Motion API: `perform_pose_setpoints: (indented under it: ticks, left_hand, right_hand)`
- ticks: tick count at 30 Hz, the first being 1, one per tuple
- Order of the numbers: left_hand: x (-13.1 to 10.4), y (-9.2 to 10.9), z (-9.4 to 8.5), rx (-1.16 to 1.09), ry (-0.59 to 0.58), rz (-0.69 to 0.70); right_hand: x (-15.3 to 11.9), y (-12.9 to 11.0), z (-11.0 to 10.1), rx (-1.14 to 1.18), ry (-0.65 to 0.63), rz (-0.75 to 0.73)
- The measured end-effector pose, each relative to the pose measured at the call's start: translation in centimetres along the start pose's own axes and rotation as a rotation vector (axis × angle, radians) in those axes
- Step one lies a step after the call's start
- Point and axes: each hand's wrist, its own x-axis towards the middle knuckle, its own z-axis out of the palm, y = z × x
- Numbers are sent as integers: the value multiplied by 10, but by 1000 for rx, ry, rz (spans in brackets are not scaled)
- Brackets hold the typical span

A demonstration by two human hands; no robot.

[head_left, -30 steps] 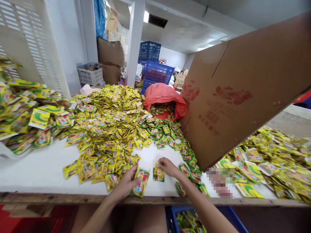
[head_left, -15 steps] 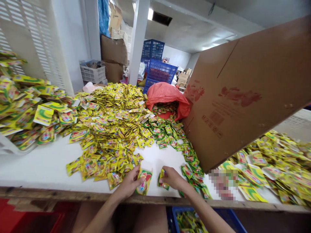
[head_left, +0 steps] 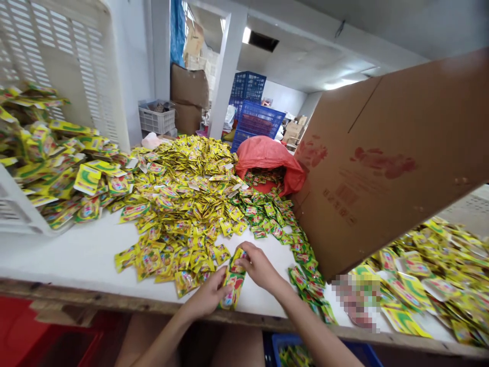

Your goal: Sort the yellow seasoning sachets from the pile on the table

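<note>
My left hand (head_left: 207, 295) is closed on a flat yellow and green packet (head_left: 233, 293) with a fruit print, held upright just over the table's front edge. A small yellow sachet (head_left: 237, 261) is pinched in my right hand (head_left: 260, 266), right at the top of that packet. Whether the sachet is inside the packet's mouth or in front of it, I cannot tell. Beyond my hands lies a large heap of yellow sachets (head_left: 183, 199). Green sachets (head_left: 303, 255) trail along to the right of my right hand, spilling from a red sack (head_left: 267, 150).
A white crate (head_left: 103, 76) full of larger packets (head_left: 87, 178) lies tipped at the left. At the right leans a big cardboard box (head_left: 382, 168), with more packets (head_left: 439, 270) beyond it. A blue crate (head_left: 280, 339) holding packets stands below the table edge.
My right hand has moved left with the sachet and brought it to the top of the packet in my left hand. The view has shifted slightly.
</note>
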Motion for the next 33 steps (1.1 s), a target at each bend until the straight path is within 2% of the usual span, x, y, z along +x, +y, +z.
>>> perform_pose_setpoints:
  ticks: [3, 7, 9, 13, 16, 18, 20, 25, 28, 31, 33]
  left_hand:
    - [0, -7, -3, 19, 18, 18]
    - [2, -9, -3, 7, 41, -6]
    - [2, -7, -2, -23, 15, -10]
    - [2, -6, -2, -42, 2, 0]
    - [2, -9, -2, -37, 24, -13]
    - [2, -10, -1, -78, 41, -21]
    - [2, -7, 0, -137, 63, -3]
    - [-1, 10, 4, -212, 181, 73]
    - [-2, 14, 3, -170, 148, 64]
    - [-1, 13, 2, -111, 93, 64]
    - [1, 13, 2, -62, 106, 69]
  right_hand:
    - [-4, -1, 7, -43, -49, -52]
    - [-9, -4, 4, -76, -110, -61]
    - [-9, -3, 1, -76, -99, -28]
    - [-10, 0, 5, -154, 2, 37]
    - [-14, 1, 14, -158, -27, 26]
    - [-19, 2, 19, -96, -71, 48]
    - [-24, 5, 23, -13, -52, 83]
    - [-43, 22, 41, 407, 224, 201]
    - [-55, 28, 57, 609, 306, 252]
    - [-58, 27, 61, 584, 280, 241]
    - [-55, 24, 58, 514, 239, 212]
